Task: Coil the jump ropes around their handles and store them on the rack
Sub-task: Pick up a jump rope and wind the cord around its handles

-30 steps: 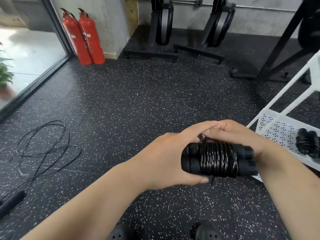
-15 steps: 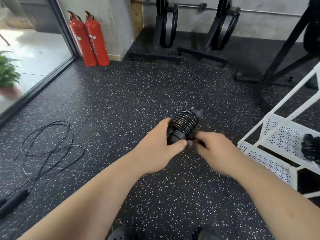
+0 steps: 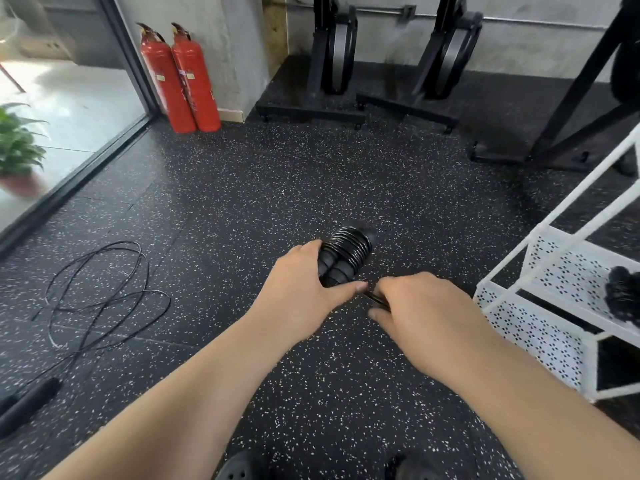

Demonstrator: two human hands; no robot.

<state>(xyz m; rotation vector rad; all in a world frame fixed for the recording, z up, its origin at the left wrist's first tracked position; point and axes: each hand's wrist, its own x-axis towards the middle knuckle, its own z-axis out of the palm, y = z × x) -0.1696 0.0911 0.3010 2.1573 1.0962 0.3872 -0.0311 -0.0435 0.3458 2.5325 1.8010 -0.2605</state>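
Here, in the near middle, the loose tail [image 3: 375, 299] is pinched in the curled fingers of the right hand [image 3: 426, 313], and the coiled jump rope [image 3: 346, 254] is gripped at its near end by the left hand [image 3: 304, 292]. The tail is best drawn taut and tucked under a turn, so that the coil is not sprung. A second ago the bundle was held crosswise; now it is pointed away. The white rack [image 3: 540, 327] stands just to the right.

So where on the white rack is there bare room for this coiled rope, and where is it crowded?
The rack's perforated shelf is bare between its left rim and the stored coiled rope at its right. The middle floor is bare too; the loose rope crowds its left.
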